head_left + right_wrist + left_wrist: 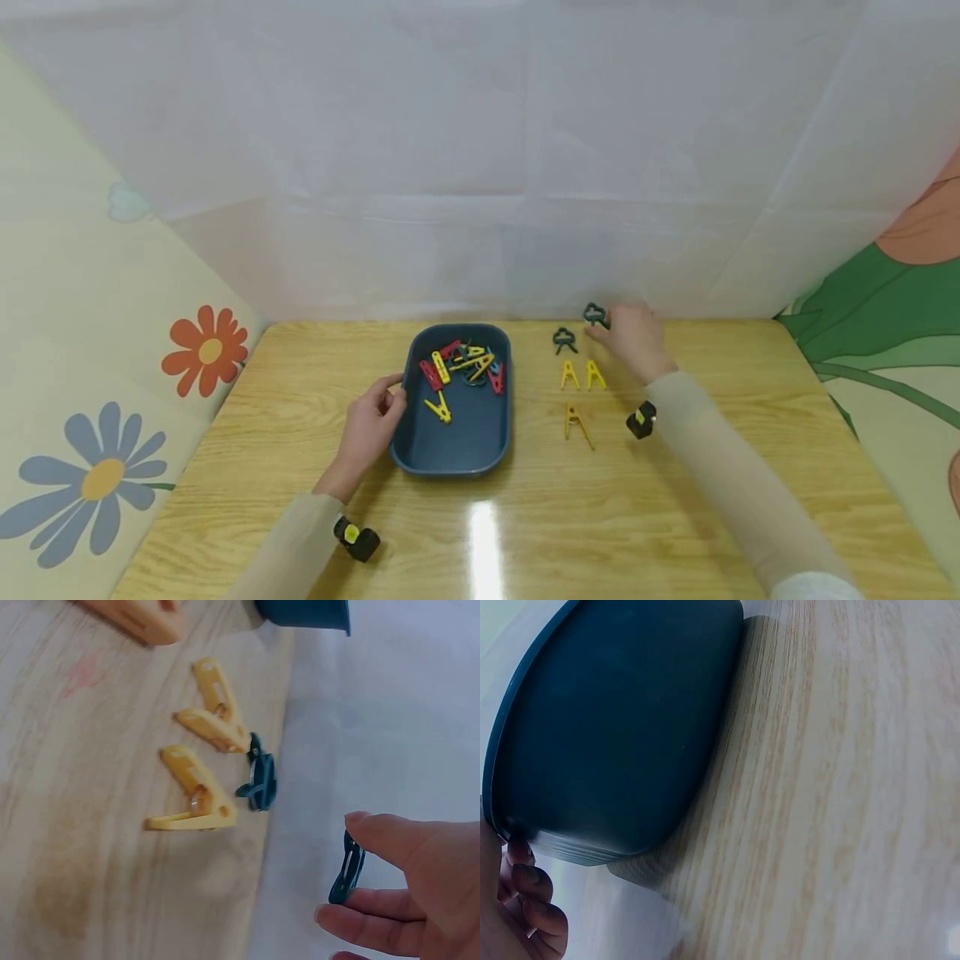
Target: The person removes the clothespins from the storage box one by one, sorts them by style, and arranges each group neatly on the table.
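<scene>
Tan sleeves up close.
Left hand holds the blue tub. Three yellow clips and one green clip lie between it and the right hand, which pinches a dark clip near the table's far edge.

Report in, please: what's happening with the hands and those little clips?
Right hand pinching a dark green clip. Left hand holding the blue tray. Another green clip, three yellow clips nearby on the table. Nothing visibly blocking the right hand.
</scene>
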Available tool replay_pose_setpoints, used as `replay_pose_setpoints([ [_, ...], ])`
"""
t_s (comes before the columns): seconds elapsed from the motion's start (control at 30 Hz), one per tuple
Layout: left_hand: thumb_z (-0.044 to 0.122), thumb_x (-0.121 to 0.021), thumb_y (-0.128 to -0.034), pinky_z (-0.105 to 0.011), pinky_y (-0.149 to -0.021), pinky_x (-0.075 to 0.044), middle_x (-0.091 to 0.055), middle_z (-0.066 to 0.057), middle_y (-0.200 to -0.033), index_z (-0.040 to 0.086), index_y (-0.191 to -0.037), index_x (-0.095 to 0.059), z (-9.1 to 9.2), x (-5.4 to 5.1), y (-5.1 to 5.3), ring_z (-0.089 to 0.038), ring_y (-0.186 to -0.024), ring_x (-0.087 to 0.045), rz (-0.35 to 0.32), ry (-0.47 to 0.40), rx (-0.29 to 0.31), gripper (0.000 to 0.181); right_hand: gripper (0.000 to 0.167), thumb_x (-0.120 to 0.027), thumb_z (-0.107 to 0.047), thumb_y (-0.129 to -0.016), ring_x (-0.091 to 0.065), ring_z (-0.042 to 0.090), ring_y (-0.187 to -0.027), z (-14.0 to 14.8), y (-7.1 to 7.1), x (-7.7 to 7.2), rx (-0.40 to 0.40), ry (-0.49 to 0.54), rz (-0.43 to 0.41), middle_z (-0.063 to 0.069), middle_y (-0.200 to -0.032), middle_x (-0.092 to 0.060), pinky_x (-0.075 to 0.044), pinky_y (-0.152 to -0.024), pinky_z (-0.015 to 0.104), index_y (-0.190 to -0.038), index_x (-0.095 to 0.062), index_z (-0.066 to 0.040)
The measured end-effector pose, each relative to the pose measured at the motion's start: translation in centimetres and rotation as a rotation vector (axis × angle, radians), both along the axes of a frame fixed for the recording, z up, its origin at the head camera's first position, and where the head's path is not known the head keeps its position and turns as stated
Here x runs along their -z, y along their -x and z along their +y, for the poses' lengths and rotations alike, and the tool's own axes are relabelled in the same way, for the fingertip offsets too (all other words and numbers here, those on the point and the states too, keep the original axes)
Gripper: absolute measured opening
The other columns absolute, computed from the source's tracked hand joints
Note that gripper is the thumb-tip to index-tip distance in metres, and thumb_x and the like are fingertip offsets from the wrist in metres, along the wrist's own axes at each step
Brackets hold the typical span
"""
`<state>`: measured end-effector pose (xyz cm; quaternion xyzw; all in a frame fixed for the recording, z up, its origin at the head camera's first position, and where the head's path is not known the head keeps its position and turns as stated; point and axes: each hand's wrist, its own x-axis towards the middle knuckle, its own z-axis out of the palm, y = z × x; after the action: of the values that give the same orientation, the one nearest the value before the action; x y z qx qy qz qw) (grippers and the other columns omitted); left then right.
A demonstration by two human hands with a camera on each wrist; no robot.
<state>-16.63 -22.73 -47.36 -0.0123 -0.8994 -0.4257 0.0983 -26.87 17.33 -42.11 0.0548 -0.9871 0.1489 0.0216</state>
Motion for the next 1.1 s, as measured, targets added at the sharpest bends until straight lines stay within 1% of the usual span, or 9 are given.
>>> replay_pose_setpoints([
  [0.07,0.010,-0.060,-0.1035,-0.023,-0.057,-0.039,-0.056,-0.004,-0.074,-0.003,-0.132,-0.065,0.0,0.0,0.0,-0.013,-0.062,-0.048,0.000,0.001,-0.001,0.032,0.056,-0.070,-0.046,-0.098,-0.049,0.028,-0.074,0.3,0.1,0.5,0.016,0.003,-0.011,0.003,-0.060,-0.046,-0.042,-0.097,0.060,-0.061,-0.047,-0.011],
  [0.17,0.011,-0.060,-0.1035,-0.023,-0.057,-0.039,-0.056,-0.004,-0.074,-0.003,-0.133,-0.065,0.0,0.1,0.0,-0.012,-0.062,-0.048,-0.004,-0.001,0.002,0.033,0.056,-0.070,-0.047,-0.098,-0.051,0.030,-0.077,0.6,0.2,1.5,0.039,0.003,-0.013,0.004,-0.061,-0.050,-0.041,-0.099,0.059,-0.061,-0.049,-0.010],
  [0.33,0.011,-0.060,-0.1034,-0.024,-0.056,-0.039,-0.056,-0.004,-0.073,-0.003,-0.133,-0.065,-0.1,0.1,0.0,-0.014,-0.062,-0.048,-0.005,-0.004,0.002,0.033,0.059,-0.071,-0.049,-0.096,-0.047,0.026,-0.069,0.6,0.2,3.3,0.068,0.010,0.016,0.001,-0.058,-0.045,-0.043,-0.092,0.057,-0.058,-0.045,-0.013],
  [0.43,0.012,-0.060,-0.1036,-0.024,-0.057,-0.039,-0.056,-0.004,-0.073,-0.002,-0.133,-0.065,-0.1,0.1,0.0,-0.015,-0.063,-0.048,-0.012,-0.004,0.000,0.033,0.059,-0.071,-0.048,-0.096,-0.043,0.023,-0.065,0.4,0.0,4.2,0.078,0.065,0.007,-0.002,-0.055,-0.040,-0.043,-0.092,0.057,-0.056,-0.043,-0.014],
  [0.5,0.012,-0.059,-0.1041,-0.024,-0.057,-0.040,-0.056,-0.004,-0.074,-0.002,-0.134,-0.065,-0.1,0.1,0.0,-0.015,-0.063,-0.049,-0.021,-0.001,0.001,0.033,0.059,-0.070,-0.047,-0.097,-0.041,0.023,-0.064,0.3,-0.2,4.6,0.083,0.100,-0.016,-0.003,-0.054,-0.038,-0.041,-0.092,0.057,-0.056,-0.043,-0.014],
  [0.6,0.012,-0.059,-0.1046,-0.024,-0.058,-0.039,-0.057,-0.005,-0.075,-0.001,-0.134,-0.064,-0.1,0.0,0.0,-0.013,-0.063,-0.048,-0.023,-0.003,0.004,0.033,0.058,-0.069,-0.047,-0.097,-0.038,0.023,-0.065,0.1,-0.3,4.9,0.089,0.127,-0.047,-0.003,-0.053,-0.037,-0.036,-0.091,0.054,-0.057,-0.042,-0.015],
  [0.77,0.011,-0.059,-0.1044,-0.024,-0.058,-0.040,-0.057,-0.005,-0.075,-0.002,-0.134,-0.065,-0.1,-0.1,-0.1,-0.013,-0.062,-0.049,-0.021,-0.002,0.001,0.033,0.057,-0.068,-0.047,-0.098,-0.035,0.023,-0.065,-0.1,-0.1,5.2,0.091,0.126,-0.070,-0.002,-0.054,-0.035,-0.032,-0.084,0.050,-0.058,-0.042,-0.015],
  [0.97,0.011,-0.060,-0.1040,-0.024,-0.058,-0.040,-0.057,-0.004,-0.074,-0.002,-0.134,-0.065,0.0,-0.1,-0.1,-0.014,-0.062,-0.048,-0.016,0.008,-0.003,0.033,0.056,-0.068,-0.047,-0.097,-0.043,0.028,-0.073,-0.4,-0.1,5.0,0.097,0.122,-0.081,0.001,-0.060,-0.040,-0.034,-0.089,0.054,-0.060,-0.044,-0.013],
  [1.1,0.011,-0.060,-0.1038,-0.024,-0.057,-0.039,-0.056,-0.003,-0.073,-0.003,-0.133,-0.065,-0.1,-0.2,-0.2,-0.012,-0.061,-0.047,-0.005,0.008,0.000,0.033,0.055,-0.069,-0.048,-0.097,-0.045,0.030,-0.077,-0.6,0.0,5.0,0.104,0.117,-0.092,0.003,-0.062,-0.042,-0.033,-0.088,0.053,-0.062,-0.045,-0.012],
])
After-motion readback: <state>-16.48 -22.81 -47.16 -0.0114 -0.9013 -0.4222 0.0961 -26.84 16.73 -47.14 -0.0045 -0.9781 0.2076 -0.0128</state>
